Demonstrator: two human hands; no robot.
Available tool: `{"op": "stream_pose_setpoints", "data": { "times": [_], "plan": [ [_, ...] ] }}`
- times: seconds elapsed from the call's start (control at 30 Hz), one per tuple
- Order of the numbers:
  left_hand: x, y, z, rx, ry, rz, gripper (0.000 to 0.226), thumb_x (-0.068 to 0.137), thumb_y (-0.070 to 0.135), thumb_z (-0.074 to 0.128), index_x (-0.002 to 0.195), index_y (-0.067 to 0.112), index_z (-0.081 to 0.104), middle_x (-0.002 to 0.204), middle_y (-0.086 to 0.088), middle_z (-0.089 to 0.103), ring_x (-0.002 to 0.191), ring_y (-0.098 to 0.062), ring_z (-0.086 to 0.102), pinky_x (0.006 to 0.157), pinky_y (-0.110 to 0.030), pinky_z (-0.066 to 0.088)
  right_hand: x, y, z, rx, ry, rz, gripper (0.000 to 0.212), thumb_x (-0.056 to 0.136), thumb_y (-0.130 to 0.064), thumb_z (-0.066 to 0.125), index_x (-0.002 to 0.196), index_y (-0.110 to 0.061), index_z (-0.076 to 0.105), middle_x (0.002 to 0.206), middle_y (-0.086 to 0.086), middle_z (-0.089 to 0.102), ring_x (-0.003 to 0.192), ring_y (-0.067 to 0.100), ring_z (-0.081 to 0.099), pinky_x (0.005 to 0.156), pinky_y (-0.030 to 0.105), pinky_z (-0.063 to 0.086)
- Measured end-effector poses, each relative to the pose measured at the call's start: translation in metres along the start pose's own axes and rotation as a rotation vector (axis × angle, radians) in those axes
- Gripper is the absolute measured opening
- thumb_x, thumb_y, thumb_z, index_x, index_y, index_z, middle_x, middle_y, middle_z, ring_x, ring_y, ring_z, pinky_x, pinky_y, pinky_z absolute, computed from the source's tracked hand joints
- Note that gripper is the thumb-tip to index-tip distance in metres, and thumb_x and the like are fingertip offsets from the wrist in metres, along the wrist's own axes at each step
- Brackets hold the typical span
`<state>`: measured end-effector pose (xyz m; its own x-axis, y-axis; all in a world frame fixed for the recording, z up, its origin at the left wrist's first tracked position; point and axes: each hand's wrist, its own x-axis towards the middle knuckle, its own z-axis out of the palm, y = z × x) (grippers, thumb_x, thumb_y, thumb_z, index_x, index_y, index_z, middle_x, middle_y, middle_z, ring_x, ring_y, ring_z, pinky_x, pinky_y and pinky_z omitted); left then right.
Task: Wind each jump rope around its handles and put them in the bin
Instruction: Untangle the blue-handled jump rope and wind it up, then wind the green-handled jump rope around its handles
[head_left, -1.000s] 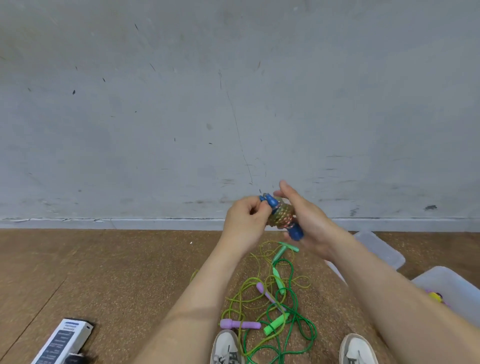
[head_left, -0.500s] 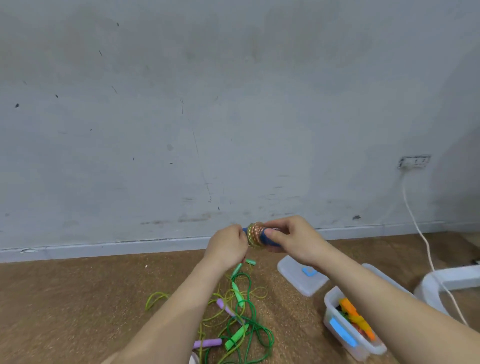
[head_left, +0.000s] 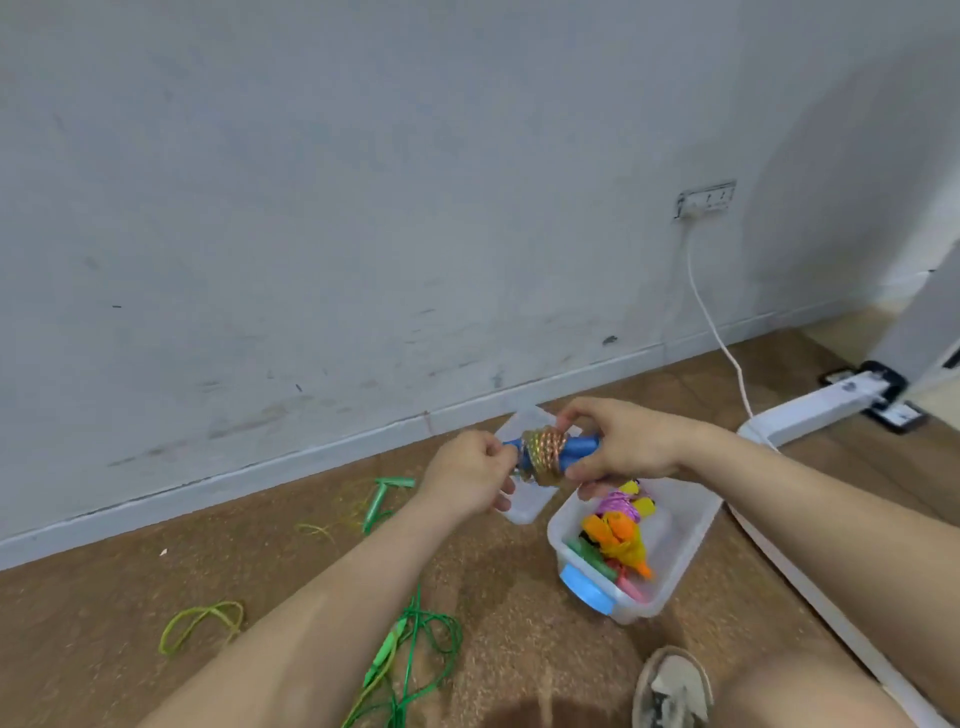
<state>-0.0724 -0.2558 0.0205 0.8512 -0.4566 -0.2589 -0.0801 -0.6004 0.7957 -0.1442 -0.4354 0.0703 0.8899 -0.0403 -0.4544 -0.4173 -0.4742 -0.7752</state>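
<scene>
I hold a wound jump rope (head_left: 546, 453) in the air: blue handles with a gold-orange cord coiled round them. My left hand (head_left: 470, 475) pinches its left end, and my right hand (head_left: 621, 447) grips the blue handles on the right. Just below and to the right stands a clear plastic bin (head_left: 691, 530) with a blue clip, holding several wound ropes in orange, yellow, purple and green. Loose green ropes (head_left: 415, 644) with green handles (head_left: 382, 496) lie tangled on the floor to the left, partly hidden by my left forearm.
The bin's clear lid (head_left: 524, 506) lies on the floor behind my hands. A white cable (head_left: 714, 322) runs from a wall socket down to a white bar (head_left: 821, 405) on the floor at the right. My shoe (head_left: 672, 686) is at the bottom.
My view has swung right, bringing the bin under my hands. The wound blue-handled rope moved right with both hands and now hovers near the bin's far edge.
</scene>
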Motion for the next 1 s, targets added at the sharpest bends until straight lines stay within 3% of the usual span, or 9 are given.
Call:
{"op": "stream_pose_setpoints", "data": {
  "times": [0.17,0.27,0.37,0.5,0.57,0.67,0.77,0.9,1.0],
  "plan": [
    [0.039,-0.009,0.073,0.311,-0.071,0.071,0.038,0.094,0.040,0.048,0.073,0.011,0.061,0.072,-0.007,0.068,0.067,-0.023,0.063,0.063,-0.035,0.047,0.030,0.089,-0.030,-0.039,0.167,0.087,0.028,0.086,-0.008,0.069,0.111,-0.012,0.059,0.091,0.017,0.066,0.066,0.022,0.064,0.064,0.034,0.057],
    [0.059,-0.031,0.120,0.124,-0.105,-0.001,0.027,0.091,0.031,0.056,0.070,0.015,0.060,0.067,-0.003,0.069,0.066,-0.020,0.067,0.069,-0.039,0.056,0.049,0.147,-0.025,-0.198,0.127,0.128,0.030,0.082,-0.016,0.074,0.109,-0.017,0.063,0.081,0.001,0.061,0.069,0.013,0.058,0.062,0.021,0.047],
    [0.081,-0.048,0.158,-0.024,-0.113,-0.076,0.015,0.088,0.024,0.060,0.074,0.019,0.064,0.066,-0.003,0.070,0.065,-0.018,0.070,0.071,-0.044,0.058,0.070,0.202,-0.011,-0.182,0.128,0.166,0.031,0.079,-0.015,0.076,0.104,-0.026,0.060,0.093,-0.002,0.065,0.090,0.017,0.061,0.077,0.027,0.048],
    [0.114,-0.051,0.205,0.022,-0.135,-0.033,0.015,0.083,0.030,0.060,0.070,0.021,0.063,0.068,0.000,0.068,0.070,-0.019,0.067,0.073,-0.042,0.056,0.093,0.245,-0.007,-0.167,0.191,0.090,0.061,0.074,-0.021,0.081,0.127,-0.027,0.051,0.109,-0.008,0.053,0.104,0.012,0.051,0.084,0.024,0.041],
    [0.132,-0.045,0.226,0.089,-0.132,0.027,0.016,0.087,0.026,0.060,0.075,0.018,0.066,0.076,-0.003,0.068,0.075,-0.022,0.064,0.073,-0.038,0.053,0.107,0.261,-0.011,-0.156,0.278,0.013,0.060,0.075,-0.026,0.081,0.128,-0.027,0.054,0.114,-0.006,0.058,0.106,0.014,0.053,0.087,0.025,0.042],
    [0.159,-0.038,0.252,0.158,-0.205,0.099,0.020,0.091,0.024,0.056,0.084,0.010,0.070,0.083,-0.007,0.067,0.081,-0.023,0.060,0.073,-0.035,0.046,0.126,0.284,-0.024,-0.200,0.367,0.049,0.034,0.080,-0.031,0.076,0.111,-0.026,0.064,0.101,-0.003,0.065,0.090,0.015,0.059,0.081,0.032,0.049],
    [0.183,-0.043,0.271,0.235,-0.349,0.131,0.026,0.095,0.024,0.049,0.084,0.008,0.067,0.079,-0.010,0.065,0.079,-0.026,0.058,0.072,-0.036,0.047,0.143,0.302,-0.038,-0.367,0.344,0.217,0.014,0.083,-0.025,0.068,0.087,-0.017,0.058,0.082,0.001,0.061,0.080,0.021,0.059,0.059,0.031,0.042],
    [0.194,-0.066,0.270,0.424,-0.411,0.151,0.030,0.091,0.021,0.047,0.112,0.017,0.068,0.115,-0.010,0.066,0.107,-0.029,0.059,0.091,-0.041,0.048,0.171,0.303,-0.040,-0.657,0.196,0.370,0.032,0.084,-0.022,0.065,0.065,-0.015,0.040,0.065,0.000,0.043,0.074,0.021,0.049,0.056,0.027,0.034],
    [0.188,-0.082,0.262,0.431,-0.355,0.173,0.039,0.080,0.023,0.042,0.109,0.020,0.068,0.111,-0.009,0.064,0.104,-0.027,0.056,0.087,-0.040,0.047,0.193,0.302,-0.034,-0.717,0.068,0.437,0.031,0.089,-0.016,0.056,0.061,-0.014,0.042,0.070,0.003,0.050,0.077,0.022,0.050,0.065,0.029,0.038]
  ]
}}
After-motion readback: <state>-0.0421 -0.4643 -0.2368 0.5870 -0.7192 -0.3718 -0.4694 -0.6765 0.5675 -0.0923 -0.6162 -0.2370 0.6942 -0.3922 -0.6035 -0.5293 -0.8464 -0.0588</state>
